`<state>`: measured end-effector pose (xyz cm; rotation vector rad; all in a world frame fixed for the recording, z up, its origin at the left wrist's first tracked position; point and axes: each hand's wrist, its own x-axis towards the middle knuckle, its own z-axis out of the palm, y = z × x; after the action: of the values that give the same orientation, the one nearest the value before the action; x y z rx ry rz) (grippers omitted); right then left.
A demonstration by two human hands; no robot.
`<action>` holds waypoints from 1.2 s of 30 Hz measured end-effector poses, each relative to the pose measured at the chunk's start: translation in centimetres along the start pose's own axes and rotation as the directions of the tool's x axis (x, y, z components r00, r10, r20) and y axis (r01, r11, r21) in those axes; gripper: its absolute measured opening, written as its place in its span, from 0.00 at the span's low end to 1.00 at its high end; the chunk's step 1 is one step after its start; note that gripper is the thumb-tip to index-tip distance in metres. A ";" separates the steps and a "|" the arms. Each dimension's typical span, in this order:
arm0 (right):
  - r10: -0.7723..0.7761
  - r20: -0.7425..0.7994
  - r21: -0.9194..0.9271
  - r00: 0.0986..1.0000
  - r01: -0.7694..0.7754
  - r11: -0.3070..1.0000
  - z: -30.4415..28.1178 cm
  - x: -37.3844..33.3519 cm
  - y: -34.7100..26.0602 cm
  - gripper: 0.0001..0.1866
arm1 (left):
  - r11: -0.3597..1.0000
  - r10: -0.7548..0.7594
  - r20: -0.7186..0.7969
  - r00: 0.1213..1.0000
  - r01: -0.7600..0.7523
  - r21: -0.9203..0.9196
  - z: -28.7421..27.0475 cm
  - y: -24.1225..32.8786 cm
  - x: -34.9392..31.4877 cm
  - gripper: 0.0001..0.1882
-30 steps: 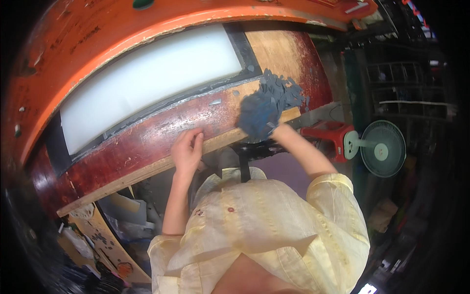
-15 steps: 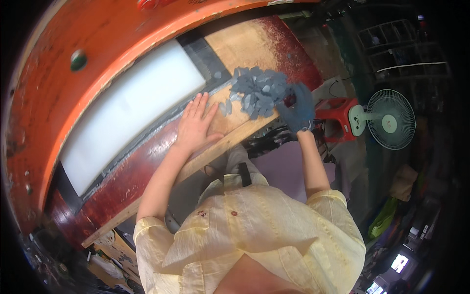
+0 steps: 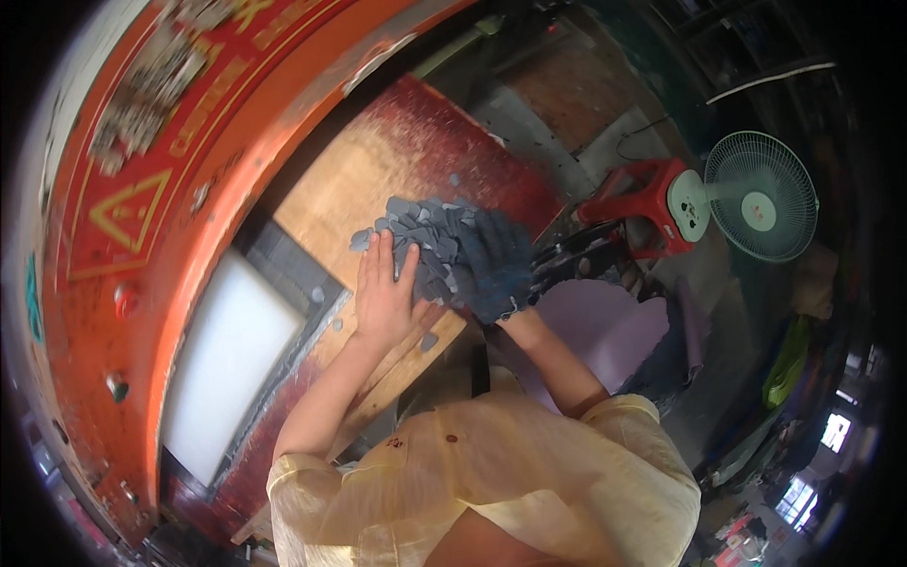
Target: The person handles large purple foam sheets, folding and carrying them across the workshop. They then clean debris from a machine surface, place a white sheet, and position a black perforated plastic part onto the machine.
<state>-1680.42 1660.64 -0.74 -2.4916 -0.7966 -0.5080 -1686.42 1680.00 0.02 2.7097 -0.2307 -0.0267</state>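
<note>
A heap of small flat dark-grey pieces (image 3: 421, 232) lies on the worn wooden tabletop (image 3: 333, 189). Against its left, near side rests my bare left hand (image 3: 383, 300), fingers stretched out and touching the pieces. My right hand (image 3: 496, 266), in a dark blue glove, lies along the heap's right side with fingers extended. The two hands hem the heap in between them. One stray grey piece (image 3: 429, 341) sits by the table's near edge, below my left hand. Whatever lies under the gloved palm is hidden.
An orange machine frame (image 3: 213, 213) with a red warning sign curves along the left. Beside it lies a thick white board (image 3: 231, 364). To the right stand a red stool (image 3: 644, 194) and a fan (image 3: 758, 210). A purple sheet (image 3: 605, 331) hangs below the table's edge.
My left hand has left the bare tabletop and come to the heap. The heap looks more gathered, and my gloved hand now lies along it. The view has turned toward the right.
</note>
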 end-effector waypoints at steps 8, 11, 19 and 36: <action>0.094 -0.056 -0.022 0.994 -0.096 0.995 0.3 2.8 4.0 0.22 | 0.991 0.127 -0.015 0.992 -0.128 -0.045 0.8 1.9 6.6 0.44; 0.194 -0.041 0.035 0.980 -0.192 0.981 0.3 3.8 5.6 0.24 | 0.986 0.153 -0.038 0.987 -0.155 -0.059 1.3 2.8 9.1 0.44; 0.190 0.123 0.369 0.974 -0.223 0.902 2.4 7.3 12.7 0.21 | 0.993 0.109 -0.163 0.981 -0.115 -0.027 3.0 5.6 16.7 0.39; -0.076 0.237 0.492 0.969 -0.052 0.869 1.8 10.7 3.5 0.12 | 0.890 -0.456 -0.499 0.737 0.366 -0.272 -3.4 2.4 -2.4 0.09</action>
<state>-1669.76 1663.78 1.68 -2.0833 -0.9040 0.0226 -1689.03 1679.67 4.07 2.4240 0.5319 0.5813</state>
